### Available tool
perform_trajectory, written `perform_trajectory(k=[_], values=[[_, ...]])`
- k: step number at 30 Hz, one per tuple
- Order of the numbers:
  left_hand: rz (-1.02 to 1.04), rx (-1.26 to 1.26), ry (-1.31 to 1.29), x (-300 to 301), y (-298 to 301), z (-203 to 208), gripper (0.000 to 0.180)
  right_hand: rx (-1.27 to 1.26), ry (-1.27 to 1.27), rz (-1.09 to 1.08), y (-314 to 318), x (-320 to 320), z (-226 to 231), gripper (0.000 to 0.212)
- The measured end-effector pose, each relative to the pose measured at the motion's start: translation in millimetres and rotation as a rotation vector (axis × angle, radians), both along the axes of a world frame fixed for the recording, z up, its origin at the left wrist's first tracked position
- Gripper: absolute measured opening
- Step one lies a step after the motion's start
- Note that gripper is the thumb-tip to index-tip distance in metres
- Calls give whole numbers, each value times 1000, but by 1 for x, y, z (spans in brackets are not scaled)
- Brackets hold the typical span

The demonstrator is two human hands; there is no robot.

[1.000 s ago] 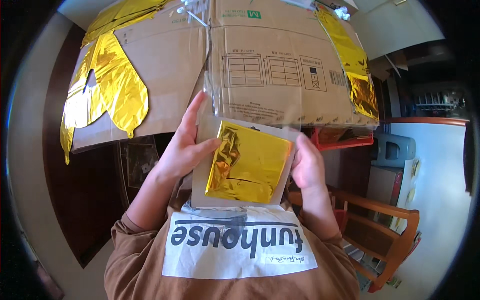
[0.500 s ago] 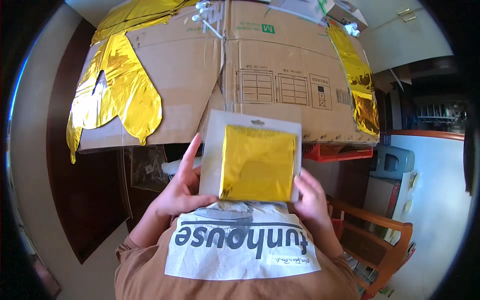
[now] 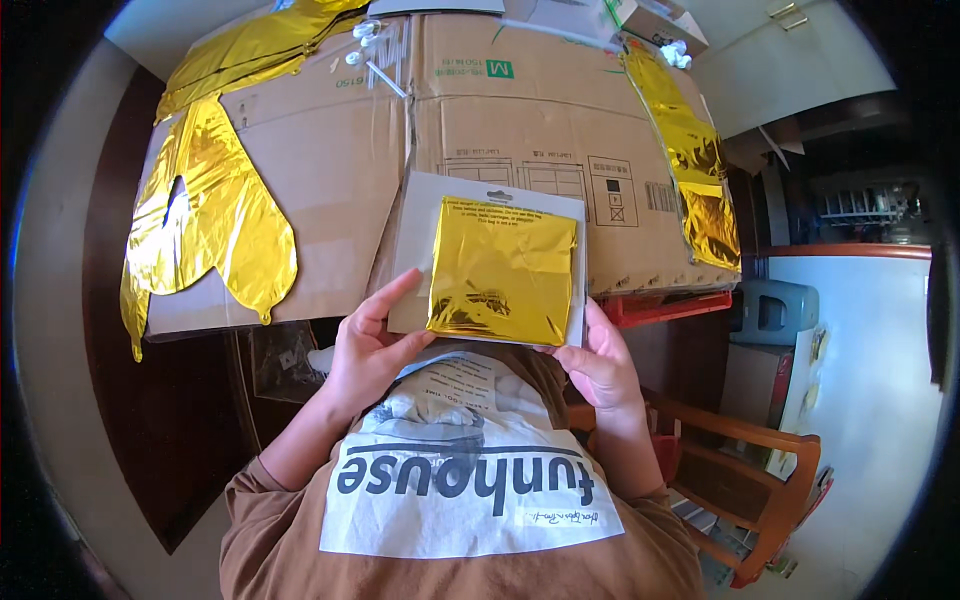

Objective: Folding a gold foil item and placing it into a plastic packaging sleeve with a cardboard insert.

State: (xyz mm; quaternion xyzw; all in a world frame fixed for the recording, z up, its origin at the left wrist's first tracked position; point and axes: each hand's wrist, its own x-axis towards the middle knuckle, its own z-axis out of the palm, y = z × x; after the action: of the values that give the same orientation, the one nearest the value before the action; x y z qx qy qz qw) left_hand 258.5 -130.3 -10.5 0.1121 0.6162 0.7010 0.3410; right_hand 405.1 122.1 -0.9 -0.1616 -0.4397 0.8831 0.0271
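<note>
A flat package (image 3: pixel 502 265) holds a folded gold foil balloon against a pale backing card with a hang hole at its far edge. I hold it tilted in front of the cardboard's near edge. My left hand (image 3: pixel 372 345) grips the package's lower left corner between thumb and fingers. At the lower right corner, my right hand (image 3: pixel 602 365) pinches it, some of its fingers hidden behind the card. To the left, a flat gold foil balloon (image 3: pixel 220 200) shaped like an A hangs partly over the cardboard's near edge.
Flattened cardboard (image 3: pixel 330 190) covers the work surface. More gold foil lies at the far left (image 3: pixel 235 55) and along the right side (image 3: pixel 700 160). White straws (image 3: pixel 385 78) rest at the back. A red crate (image 3: pixel 670 308), wooden chair (image 3: pixel 750 460) and blue-grey stool (image 3: pixel 775 312) stand right.
The package has moved up and slightly left, away from my body, with both hands. My left fingers have closed in on its corner. The surroundings have shifted slightly left and down in view.
</note>
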Motion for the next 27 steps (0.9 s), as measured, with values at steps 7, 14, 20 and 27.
perform_trajectory(k=[7, 14, 20, 27], values=[[124, 221, 70, 8, 14, 7, 90, 169, -83, -189, 0, 9, -25, 27], [-42, -55, 53, 11, 5, -4, 99, 254, -159, -264, -7, 21, -33, 15], [54, -20, 40, 11, 18, 4, 94, 274, -123, -299, -4, 16, -36, 26], [13, -51, 75, 4, 22, 10, 85, 251, -117, -328, 3, 8, -37, 33]])
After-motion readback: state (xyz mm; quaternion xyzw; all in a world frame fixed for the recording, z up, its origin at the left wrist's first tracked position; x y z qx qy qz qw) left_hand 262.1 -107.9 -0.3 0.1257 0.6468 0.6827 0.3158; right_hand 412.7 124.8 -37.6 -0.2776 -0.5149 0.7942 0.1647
